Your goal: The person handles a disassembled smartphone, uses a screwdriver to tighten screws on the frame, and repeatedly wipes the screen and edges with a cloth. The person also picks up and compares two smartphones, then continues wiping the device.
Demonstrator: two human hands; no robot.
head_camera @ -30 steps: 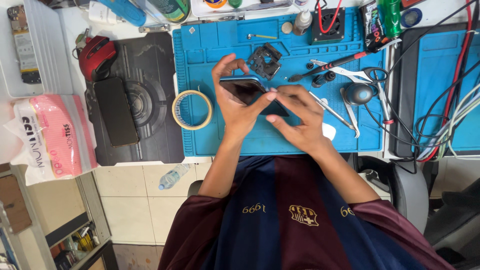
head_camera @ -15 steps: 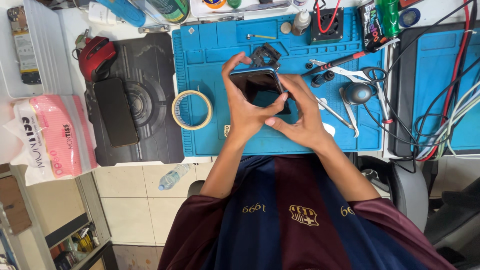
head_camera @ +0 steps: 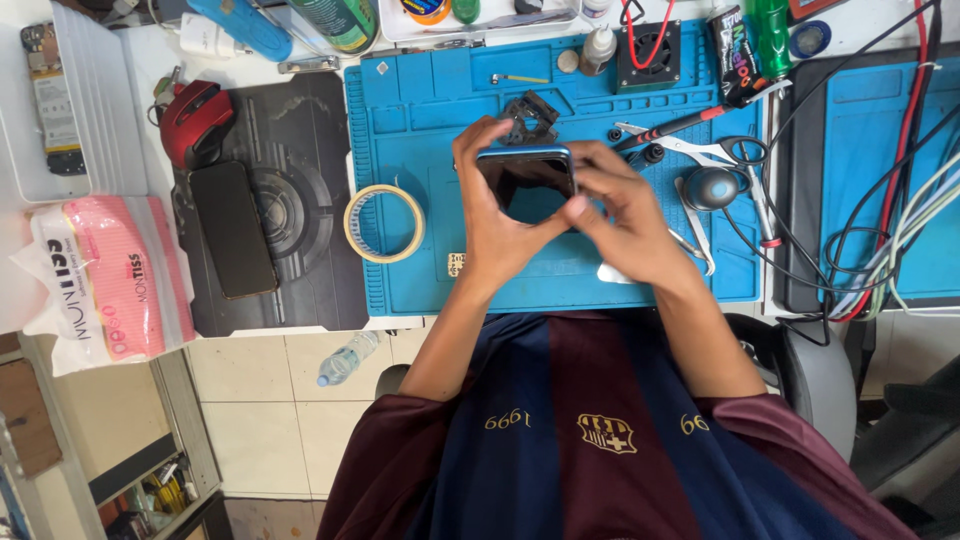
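While gripped by hands (head_camera: pixel 560 215): phone (head_camera: pixel 528 182).

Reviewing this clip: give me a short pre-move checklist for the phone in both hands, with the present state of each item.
1. Both hands on the phone: ok. The left hand holds its left side, the right hand its right side.
2. Phone lifted over the blue mat, not resting on it: ok, as far as the head view shows.
3. Dark face of the phone turned up to the camera: ok.
4. Tape roll apart from the hands: ok, it lies to the left on the mat's edge.
5. Tweezers and scissors beside the right hand: ok, not touched.
6. Firmness of the grip: cannot tell.
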